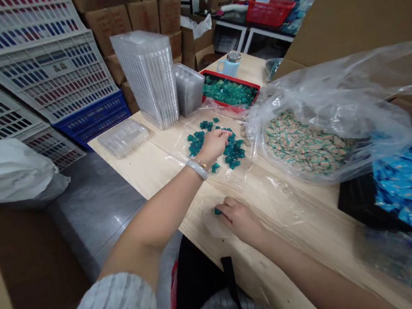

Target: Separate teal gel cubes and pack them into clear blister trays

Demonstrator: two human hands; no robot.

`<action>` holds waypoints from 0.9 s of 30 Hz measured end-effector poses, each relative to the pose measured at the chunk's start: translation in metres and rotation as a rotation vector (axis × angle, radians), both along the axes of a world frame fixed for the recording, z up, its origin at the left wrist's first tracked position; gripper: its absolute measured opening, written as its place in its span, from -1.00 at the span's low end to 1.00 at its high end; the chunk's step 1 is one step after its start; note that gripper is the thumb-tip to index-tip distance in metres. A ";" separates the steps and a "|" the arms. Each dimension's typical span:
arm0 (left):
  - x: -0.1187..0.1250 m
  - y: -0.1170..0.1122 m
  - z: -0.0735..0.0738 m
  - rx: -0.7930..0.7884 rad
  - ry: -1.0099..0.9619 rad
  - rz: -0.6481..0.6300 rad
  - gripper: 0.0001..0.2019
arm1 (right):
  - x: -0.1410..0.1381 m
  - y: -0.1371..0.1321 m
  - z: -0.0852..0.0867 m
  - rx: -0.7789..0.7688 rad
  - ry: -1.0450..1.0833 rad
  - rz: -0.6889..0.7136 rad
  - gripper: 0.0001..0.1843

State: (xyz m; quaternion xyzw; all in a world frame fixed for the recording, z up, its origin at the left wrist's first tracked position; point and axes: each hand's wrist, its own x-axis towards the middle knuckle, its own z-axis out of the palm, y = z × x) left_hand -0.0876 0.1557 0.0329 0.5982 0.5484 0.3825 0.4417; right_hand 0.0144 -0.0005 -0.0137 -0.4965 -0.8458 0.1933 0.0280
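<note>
- Pale wooden table [318,230], fine-grained, in the head view.
- Left hand [214,145]: fingers curled over the glassy, squarish teal pieces [234,154], which lie all round; cannot tell whether they grip any.
- Right hand [241,219]: thumb and finger clamped on one teal piece [218,211], at the hand's ten o'clock.
- Three o'clock from the left hand: crinkled clear bag [367,94], flat sachets [301,143] inside.
- One o'clock: red tray [233,109].
</note>
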 end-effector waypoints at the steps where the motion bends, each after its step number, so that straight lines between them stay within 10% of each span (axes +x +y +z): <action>1: 0.006 0.002 -0.002 -0.008 0.044 -0.026 -0.71 | -0.002 0.000 0.000 0.017 -0.055 0.008 -0.75; 10: 0.018 -0.016 -0.053 -0.025 0.239 -0.194 -0.87 | 0.004 0.000 0.001 0.028 -0.002 -0.128 -0.60; 15: 0.043 0.063 0.015 0.086 0.213 -0.167 -0.65 | 0.022 0.007 -0.002 -0.014 0.548 -0.478 -0.71; 19: 0.062 0.114 0.064 0.265 0.305 -0.185 -0.51 | 0.043 0.037 0.005 -0.328 1.198 -0.854 -0.72; 23: 0.061 0.069 0.049 0.411 0.355 -0.357 -0.75 | 0.063 0.060 0.019 -0.498 1.611 -0.961 -0.70; 27: 0.043 -0.021 0.006 0.138 0.262 -0.411 -0.77 | 0.065 0.061 0.018 -0.405 1.572 -0.962 -0.67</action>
